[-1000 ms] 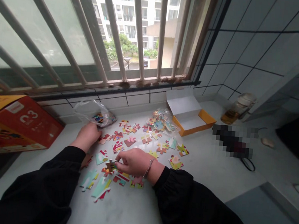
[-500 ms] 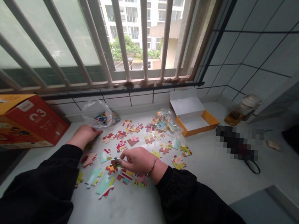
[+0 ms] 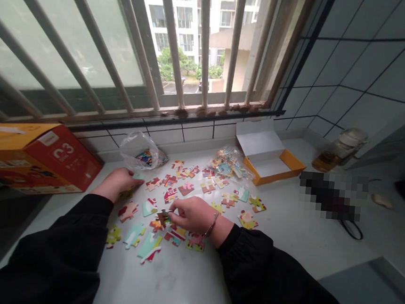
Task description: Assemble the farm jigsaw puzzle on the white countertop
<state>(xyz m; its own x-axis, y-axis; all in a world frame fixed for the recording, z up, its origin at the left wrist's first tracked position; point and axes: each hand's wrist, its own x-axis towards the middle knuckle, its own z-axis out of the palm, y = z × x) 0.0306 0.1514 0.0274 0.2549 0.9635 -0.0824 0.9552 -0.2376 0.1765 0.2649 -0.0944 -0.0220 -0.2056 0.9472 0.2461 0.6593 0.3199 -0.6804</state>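
Observation:
My right hand [image 3: 193,215] pinches a brown and green puzzle piece [image 3: 163,217] between thumb and fingertips, tilted up over the loose pieces. Farther left, my left hand [image 3: 119,183] has its fingers closed at a pale teal puzzle piece [image 3: 138,176], partly hidden by them. Yellowish pieces lie partly under that hand. Between and around both hands, many loose pieces are spread over the white counter, among them a peach and red piece [image 3: 128,211], a red barn piece [image 3: 170,195] and a teal piece with a red edge [image 3: 150,247].
A clear plastic bag [image 3: 142,154] with pieces stands behind my left hand. Another bag of pieces [image 3: 228,164] lies beside an open orange box [image 3: 275,170]. A large red and orange carton [image 3: 63,159] is at left. A jar of amber liquid [image 3: 329,156] stands at right.
The view has shifted, so the scene sits slightly farther right. At my left fingertips a teal piece now shows. My right hand still holds its piece in nearly the same spot.

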